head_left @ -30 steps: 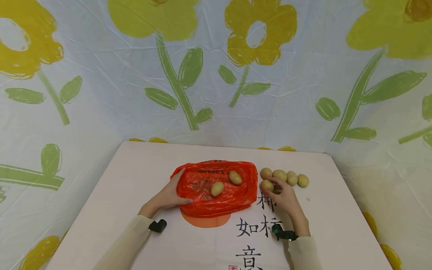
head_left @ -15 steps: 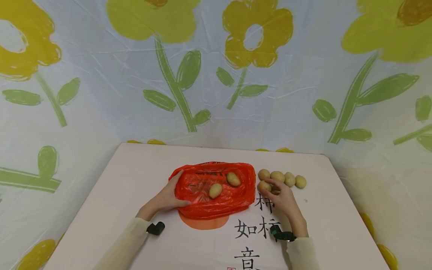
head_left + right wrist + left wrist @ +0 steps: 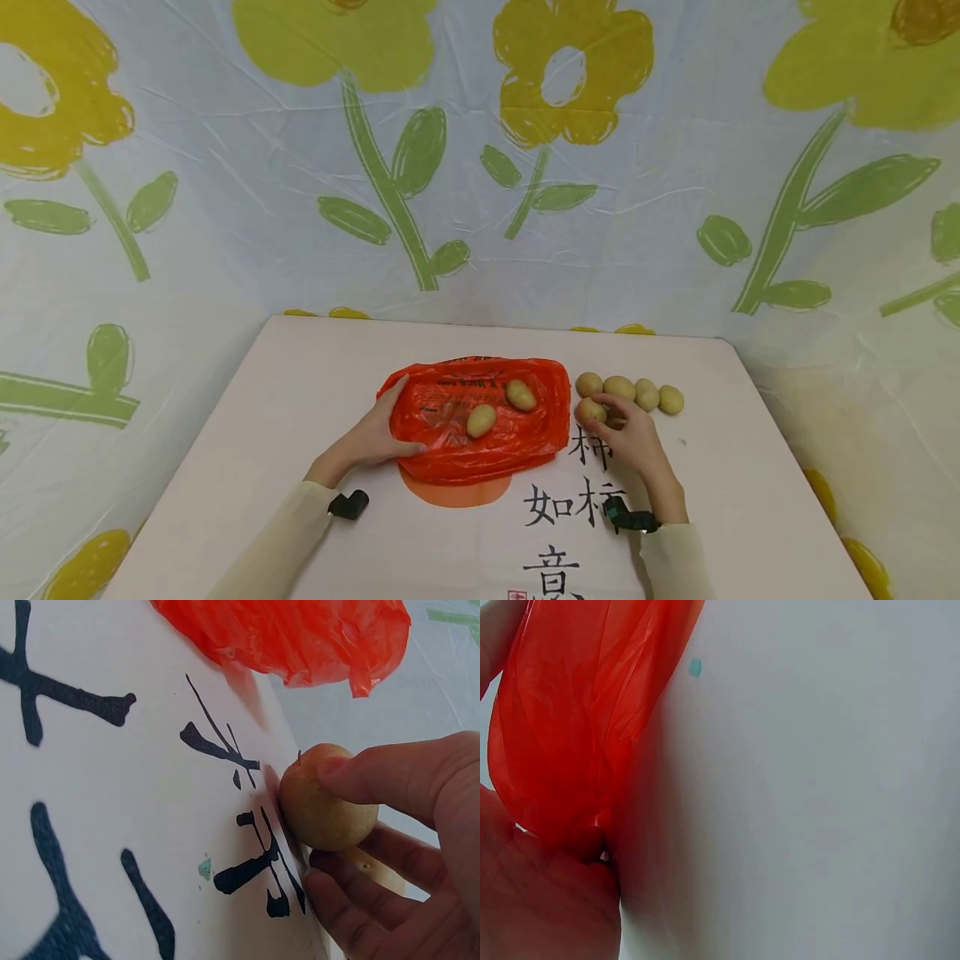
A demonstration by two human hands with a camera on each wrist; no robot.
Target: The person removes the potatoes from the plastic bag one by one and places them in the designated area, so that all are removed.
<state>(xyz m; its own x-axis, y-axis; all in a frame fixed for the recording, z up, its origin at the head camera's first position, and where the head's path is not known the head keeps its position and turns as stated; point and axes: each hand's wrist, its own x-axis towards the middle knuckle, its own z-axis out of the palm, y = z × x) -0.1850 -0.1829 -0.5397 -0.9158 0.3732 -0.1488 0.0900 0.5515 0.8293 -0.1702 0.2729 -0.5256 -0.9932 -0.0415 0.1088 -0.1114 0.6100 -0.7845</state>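
Observation:
In the head view, a red plastic bag [image 3: 450, 450] with black print lies spread open on the table, its edge raised all round. Two small yellow-brown pears, a nearer pear [image 3: 482, 421] and a farther pear [image 3: 521, 395], lie inside it. My left hand [image 3: 375, 433] grips the bag's left end, thumb at the front and fingers round the back. To the bag's right, my right hand [image 3: 630, 437] holds another pear [image 3: 592, 411] between thumb and fingers. The right wrist view shows this held pear [image 3: 319, 806] low at the table surface, a thin stem on top.
Behind my right hand a row of several pears [image 3: 619, 388] runs to the right. The white table cover [image 3: 315, 350] carries black brush characters [image 3: 551, 504] and an orange round print [image 3: 457, 493]. A flower-printed cloth [image 3: 615, 267] hangs around the table's back and sides.

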